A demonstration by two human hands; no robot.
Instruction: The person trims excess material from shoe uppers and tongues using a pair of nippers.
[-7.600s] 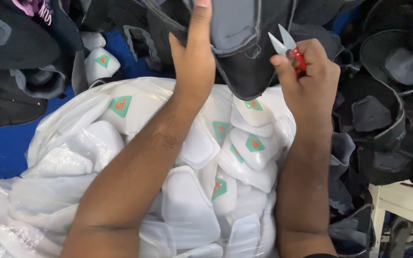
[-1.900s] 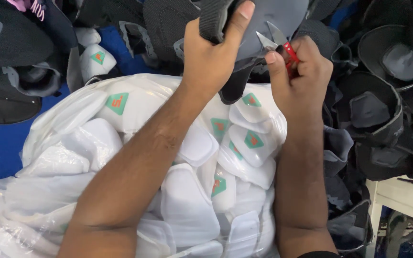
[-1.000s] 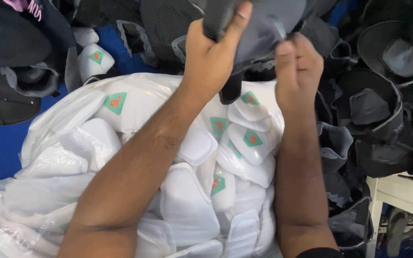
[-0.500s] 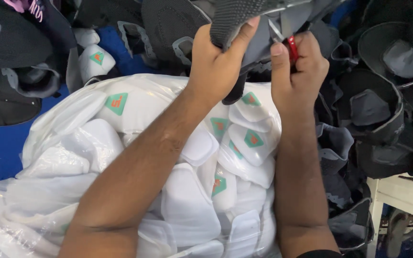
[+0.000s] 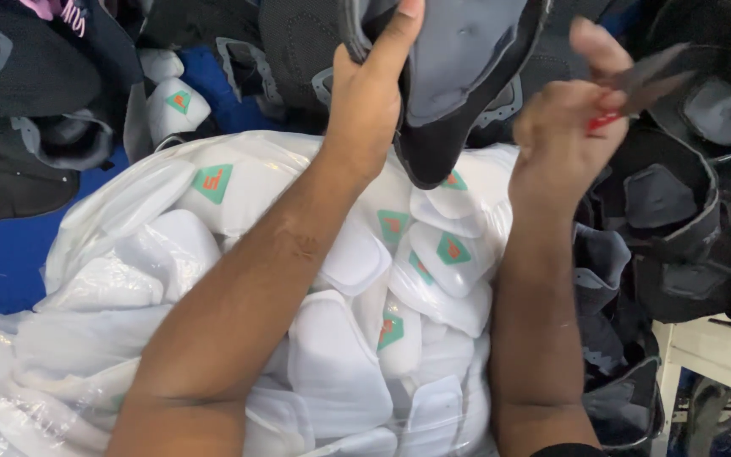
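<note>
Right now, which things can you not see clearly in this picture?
- Snips in the right hand, head view: blurred by motion; blades open or closed is unclear.
- Dark shoe upper in the left hand: top cut off by the frame edge.
- White pieces in the clear bag: partly hidden by both forearms.

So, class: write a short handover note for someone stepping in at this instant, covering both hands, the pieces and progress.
Left hand: grips the dark grey shoe upper, held up at the top of view.
Right hand: holds red-handled thread snips, blades beside the upper; the picture is blurred.
Below: clear bag of white pieces with green patches. Dark uppers lie heaped around.
Done: upper picked up. Left: cannot tell how much trimming remains.
</note>
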